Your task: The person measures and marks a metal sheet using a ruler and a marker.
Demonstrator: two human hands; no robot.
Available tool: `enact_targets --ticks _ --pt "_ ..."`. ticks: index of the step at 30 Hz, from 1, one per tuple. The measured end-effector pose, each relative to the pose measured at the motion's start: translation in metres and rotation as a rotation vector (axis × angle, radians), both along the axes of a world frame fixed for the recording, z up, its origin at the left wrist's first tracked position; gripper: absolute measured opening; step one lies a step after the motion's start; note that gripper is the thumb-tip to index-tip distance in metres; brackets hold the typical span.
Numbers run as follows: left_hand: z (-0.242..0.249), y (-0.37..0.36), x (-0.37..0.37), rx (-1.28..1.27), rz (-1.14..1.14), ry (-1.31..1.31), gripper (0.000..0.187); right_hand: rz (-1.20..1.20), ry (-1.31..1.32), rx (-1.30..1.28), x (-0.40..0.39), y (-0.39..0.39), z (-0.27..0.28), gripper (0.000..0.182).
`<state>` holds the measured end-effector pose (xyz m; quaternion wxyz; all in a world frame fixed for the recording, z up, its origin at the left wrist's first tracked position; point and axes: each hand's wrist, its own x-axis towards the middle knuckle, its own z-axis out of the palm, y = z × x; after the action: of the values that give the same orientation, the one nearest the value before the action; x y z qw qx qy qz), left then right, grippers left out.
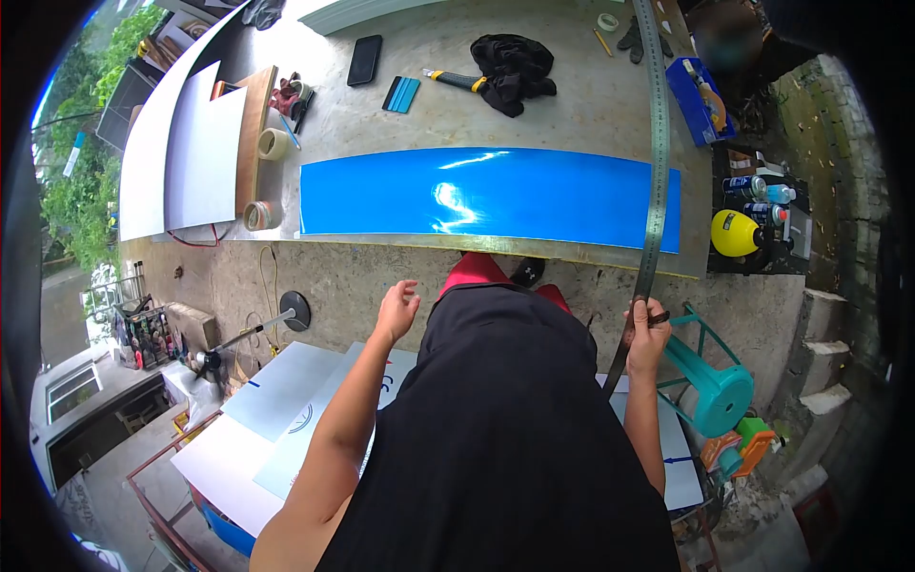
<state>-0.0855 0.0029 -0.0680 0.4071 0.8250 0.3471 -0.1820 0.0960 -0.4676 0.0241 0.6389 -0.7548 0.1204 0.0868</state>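
A long metal ruler (658, 143) lies across the right end of a glossy blue sheet (381, 195) on the workbench (429, 124). My right hand (648, 324) is closed round the ruler's near part, below the bench's front edge, and seems to have a small dark object at the fingers too. My left hand (398, 307) hangs free in front of the bench, fingers apart and slightly curled, holding nothing. Beyond the blue sheet are a blue squeegee (401, 94), a yellow and black cutter (456, 80), a black cloth (515, 71) and a black phone (364, 60).
White boards (202, 153) and tape rolls (273, 144) are at the bench's left. A blue bin (699, 100), a yellow sprayer (735, 234) and a green stool (720, 396) stand to the right. A round-based stand (294, 311) is on the floor at left.
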Motion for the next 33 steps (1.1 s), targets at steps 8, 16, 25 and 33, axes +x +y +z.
enact_targets --ticks 8,16,25,33 --pt "0.022 -0.046 0.08 0.324 -0.43 -0.128 0.076 0.015 0.045 -0.003 -0.003 0.001 0.005 0.022" --pt "0.002 -0.061 0.124 0.442 -0.67 -0.077 0.085 0.005 0.008 -0.115 -0.016 -0.009 -0.003 0.023" --pt "-0.003 -0.057 0.122 0.464 -0.76 0.015 0.086 -0.017 0.115 -0.102 -0.02 -0.017 0.001 0.024" --pt "0.001 -0.052 0.123 0.451 -0.77 -0.003 0.082 -0.023 0.036 -0.158 -0.005 0.002 0.004 0.031"
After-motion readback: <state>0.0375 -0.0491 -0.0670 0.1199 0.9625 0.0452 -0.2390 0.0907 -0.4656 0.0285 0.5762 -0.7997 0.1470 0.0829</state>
